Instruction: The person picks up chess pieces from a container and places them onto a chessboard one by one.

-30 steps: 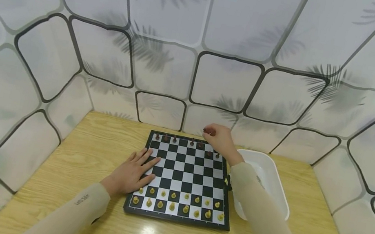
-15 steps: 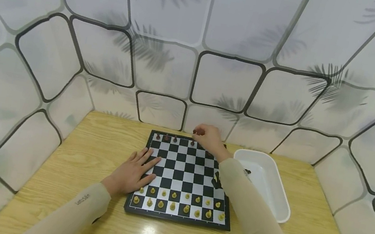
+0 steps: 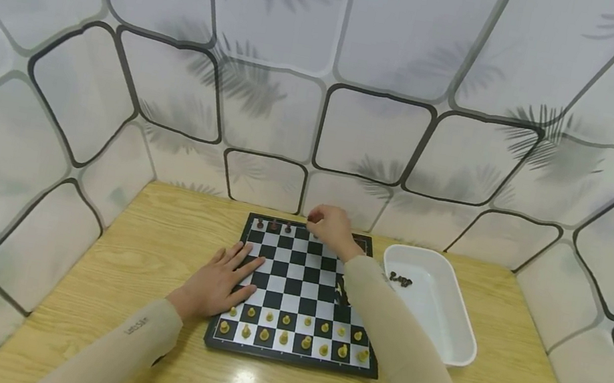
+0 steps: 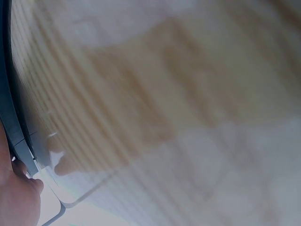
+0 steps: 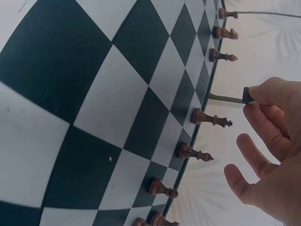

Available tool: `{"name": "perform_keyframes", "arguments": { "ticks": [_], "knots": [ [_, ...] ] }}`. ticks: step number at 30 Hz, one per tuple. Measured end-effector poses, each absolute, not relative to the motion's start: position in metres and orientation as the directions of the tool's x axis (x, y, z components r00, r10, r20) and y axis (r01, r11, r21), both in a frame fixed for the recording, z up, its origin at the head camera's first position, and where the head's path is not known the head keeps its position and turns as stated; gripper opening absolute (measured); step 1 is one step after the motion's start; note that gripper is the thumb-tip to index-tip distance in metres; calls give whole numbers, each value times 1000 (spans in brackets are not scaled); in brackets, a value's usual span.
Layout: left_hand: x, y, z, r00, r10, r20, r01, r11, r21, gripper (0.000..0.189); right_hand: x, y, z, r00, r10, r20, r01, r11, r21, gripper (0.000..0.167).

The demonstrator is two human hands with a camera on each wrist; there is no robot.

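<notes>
1. The dark held piece (image 5: 246, 95) shows a flat, blunt end turned toward the chessboard (image 3: 279, 357); the fingers hide the rest, so its long axis cannot be told.
2. The piece is at the far edge, apart from the squares, level with the gap in the back row between a bishop and the king (image 5: 211, 117).
3. The right hand (image 3: 331, 226) pinches it between thumb and index fingertip; the other visible fingers are held apart from it.
4. The standing red-brown pieces (image 5: 225, 33) rise upright, bases on the squares and long axes square to the board; the king's cross is uppermost.
5. The left hand (image 3: 215, 284) lies flat with its fingers spread, touching the board's left side.
6. Counts: one piece in the pinch; eight red-brown pieces in the right wrist view, three beyond the gap, five on the king's side, two of these cut off by the frame.
7. Sixteen yellow pieces (image 3: 284, 338) stand in two rows of eight at the near side.
8. One white tray (image 3: 436, 311) sits right of the board, with dark pieces (image 3: 402, 280) clustered too tightly to count.
</notes>
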State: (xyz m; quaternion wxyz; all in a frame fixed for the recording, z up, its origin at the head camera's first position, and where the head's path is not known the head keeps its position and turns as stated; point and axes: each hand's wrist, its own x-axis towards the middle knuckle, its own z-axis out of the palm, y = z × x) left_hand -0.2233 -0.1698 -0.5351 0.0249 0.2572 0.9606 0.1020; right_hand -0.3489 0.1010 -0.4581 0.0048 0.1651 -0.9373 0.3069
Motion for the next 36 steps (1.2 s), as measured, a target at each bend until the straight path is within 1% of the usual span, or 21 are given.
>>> {"name": "perform_keyframes", "arguments": {
  "ticks": [5, 11, 18, 26, 32, 36],
  "knots": [
    [-224, -170, -534, -864, 503, 5, 493, 845, 207, 70, -349, 96, -461, -948, -306, 93, -301, 757, -581, 18],
    [-225, -172, -534, -867, 498, -7, 487, 851, 196, 70, -351, 89, -467, -952, -297, 76, -289, 783, -552, 17],
    [-224, -172, -535, -865, 502, 10, 492, 845, 211, 69, -354, 86, -475, -952, -301, 62, -287, 795, -535, 18],
    [-223, -170, -535, -868, 496, 3, 486, 848, 212, 69, -356, 87, -480, -960, -278, 17, -244, 812, -530, 19],
    [-223, -170, -535, -868, 496, -11, 483, 851, 207, 70, -355, 89, -481, -961, -276, 28, -249, 811, -530, 18],
    [-223, -170, -536, -864, 503, 13, 494, 844, 207, 69, -356, 89, -483, -962, -273, 17, -240, 813, -530, 18]
  ]
}}
